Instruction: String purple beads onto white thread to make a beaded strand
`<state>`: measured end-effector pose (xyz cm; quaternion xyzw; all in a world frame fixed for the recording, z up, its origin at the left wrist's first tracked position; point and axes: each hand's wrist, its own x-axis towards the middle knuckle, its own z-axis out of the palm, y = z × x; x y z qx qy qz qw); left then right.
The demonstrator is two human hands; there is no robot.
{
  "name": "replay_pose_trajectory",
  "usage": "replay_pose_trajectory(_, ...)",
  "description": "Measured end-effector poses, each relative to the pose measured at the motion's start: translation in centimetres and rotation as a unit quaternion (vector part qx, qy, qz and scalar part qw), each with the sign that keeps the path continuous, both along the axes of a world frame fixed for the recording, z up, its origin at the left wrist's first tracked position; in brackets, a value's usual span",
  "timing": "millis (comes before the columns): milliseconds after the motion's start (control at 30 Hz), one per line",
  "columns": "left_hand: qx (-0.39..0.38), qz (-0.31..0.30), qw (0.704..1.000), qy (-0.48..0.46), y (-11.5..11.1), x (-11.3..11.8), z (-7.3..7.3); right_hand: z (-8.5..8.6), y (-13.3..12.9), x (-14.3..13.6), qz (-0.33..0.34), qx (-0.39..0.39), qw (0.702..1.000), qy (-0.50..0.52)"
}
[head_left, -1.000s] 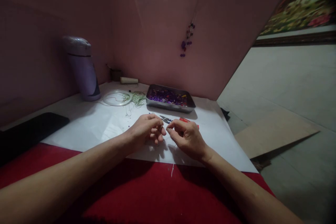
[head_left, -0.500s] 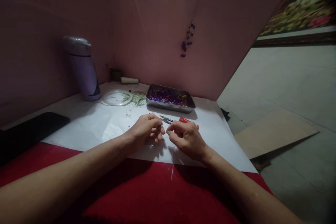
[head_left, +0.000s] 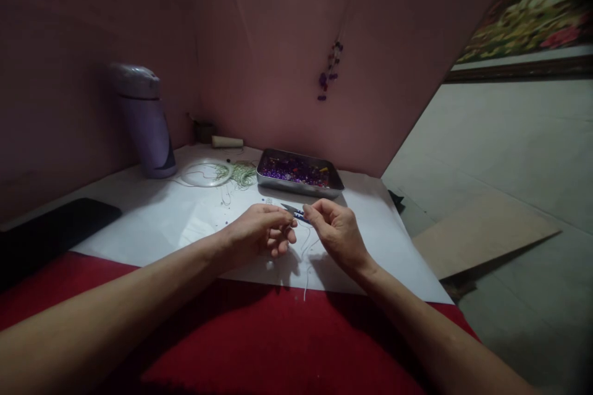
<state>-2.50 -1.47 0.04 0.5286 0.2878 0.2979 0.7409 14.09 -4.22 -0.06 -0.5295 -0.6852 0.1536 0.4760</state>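
Over the white sheet, my left hand (head_left: 264, 227) pinches a thin white thread (head_left: 304, 284) between thumb and index finger, with the other fingers loosely curled. The thread curves below the fingertips, and its tail reaches the red cloth. Close on the right, my right hand (head_left: 337, 229) has thumb and forefinger closed together; what is between them is too small to make out. Thread snips (head_left: 291, 208) with dark blades show between the two hands, pointing left, their handle end hidden behind my right fingers.
Behind the hands, a metal tray (head_left: 299, 187) holds purple beads. Further left are a tangle of green thread (head_left: 243, 174), a clear ring-shaped coil (head_left: 206, 173), a purple bottle (head_left: 148, 129) and a black phone-like slab (head_left: 65, 225). A beaded strand (head_left: 331, 71) hangs against the pink wall.
My right hand has moved slightly up, its fingertips now over the snips' handle end. The red pen is now hidden behind it. The thread tail hangs a little higher. My left hand shifted slightly right.
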Motion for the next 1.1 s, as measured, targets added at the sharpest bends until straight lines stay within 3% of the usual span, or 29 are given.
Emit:
replay_pose_trajectory(167, -0.013, -0.02, 0.999, -0.047, 0.07, -0.03, 0.04, -0.04, -0.03, 0.25, -0.029, 0.007, 1.0, 0.0)
replay_pose_trajectory(367, -0.017, -0.031, 0.997, -0.076, 0.16, 0.02, -0.02, -0.01, 0.42, 0.53, 0.113, -0.119, 0.982, 0.089)
replay_pose_trajectory(467, -0.02, -0.024, 0.997, -0.07, 0.14, 0.06, 0.0, -0.18, 0.62, 0.55, 0.144, -0.15, 0.971, 0.117)
replay_pose_trajectory(833, -0.027, -0.024, 0.998, -0.046, 0.2, 0.03, 0.2, -0.46, 0.81, 0.61, 0.07, -0.088, 0.988, 0.102)
replay_pose_trajectory(1100, -0.023, -0.035, 0.998, -0.051, 0.11, -0.14, -0.26, -0.25, 0.58, 0.44, 0.065, -0.076, 0.991, 0.094)
